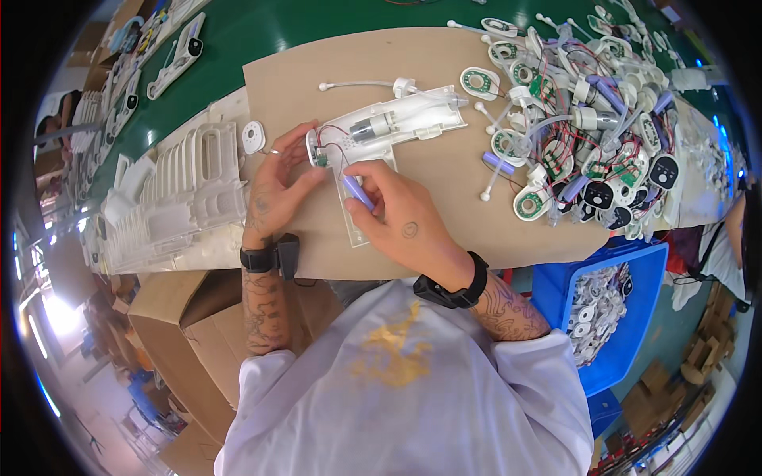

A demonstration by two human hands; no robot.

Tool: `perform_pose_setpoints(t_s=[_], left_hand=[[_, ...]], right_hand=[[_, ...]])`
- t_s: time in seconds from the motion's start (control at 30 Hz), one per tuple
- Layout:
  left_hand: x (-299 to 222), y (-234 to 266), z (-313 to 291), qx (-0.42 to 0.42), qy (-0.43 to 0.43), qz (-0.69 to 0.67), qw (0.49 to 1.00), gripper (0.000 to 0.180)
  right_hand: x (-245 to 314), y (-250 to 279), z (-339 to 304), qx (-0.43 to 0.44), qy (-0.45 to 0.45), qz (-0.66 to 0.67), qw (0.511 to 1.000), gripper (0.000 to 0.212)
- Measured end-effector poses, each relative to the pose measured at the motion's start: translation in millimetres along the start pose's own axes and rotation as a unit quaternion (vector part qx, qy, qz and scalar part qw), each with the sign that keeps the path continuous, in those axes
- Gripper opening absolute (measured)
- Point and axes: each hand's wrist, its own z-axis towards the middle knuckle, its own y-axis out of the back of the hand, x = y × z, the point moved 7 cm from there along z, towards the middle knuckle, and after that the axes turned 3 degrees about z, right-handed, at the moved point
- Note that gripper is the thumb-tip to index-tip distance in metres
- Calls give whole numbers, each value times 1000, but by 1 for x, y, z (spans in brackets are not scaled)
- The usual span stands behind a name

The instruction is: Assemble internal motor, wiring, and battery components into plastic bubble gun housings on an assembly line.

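Cylinder (pixel 359 193): lilac, slim and smooth, with the look of a battery cell; it sits at the fingertips of the bare right hand (pixel 405 214), just below the left portion of a long, open white plastic housing (pixel 429 115).
Cylinder's long axis: slants from upper left to lower right, crossing the line of the housing, which climbs gently from left to right; the upper-left end points roughly toward a small green circuit board (pixel 321 159).
Right fingers: pinching the cylinder between thumb and forefinger, its upper-left end left exposed.
Left hand (pixel 276 190): at the housing's rounded left end, thumb and fingers apart around it; how firmly they press, one cannot tell.
Nearer hand: the right, which has the cylinder; the left stands apart from it, to its left.
Wires (pixel 336 127): thin and red, looping over the housing between the board's end and a silver cylindrical motor (pixel 371 128).
Narrow white plastic piece (pixel 357 234): extends downward beside the right hand; whether it joins the housing is hidden.
Brown paper sheet (pixel 294 71): lies beneath the housing and a slender white ball-tipped rod (pixel 357 84).
Heap of mixed wired parts (pixel 587 119): well to the right, a loose lilac cylinder (pixel 498 163) near its left edge.
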Motion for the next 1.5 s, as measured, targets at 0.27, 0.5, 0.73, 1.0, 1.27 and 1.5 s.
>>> perform_pose_setpoints(t_s=[0.27,0.5,0.73,1.0,1.27,1.5], left_hand=[[3,-1,-2,-4,0,-12,1000,65],[-1,-3,-2,-14,76,-30,997,64],[-2,-3,1,-2,49,-32,998,64],[-4,-2,3,0,12,-3,1000,68],[-6,-2,10,34,26,43,998,70],[-4,3,8,31,3,90,995,72]], right_hand=[[-4,-1,-2,30,-6,99,995,55],[-11,2,0,42,-35,119,991,58],[-11,3,1,34,-22,110,993,57],[-14,3,2,10,-30,120,992,58],[-11,4,2,11,-9,106,994,55],[-13,0,4,15,-10,119,993,56]])
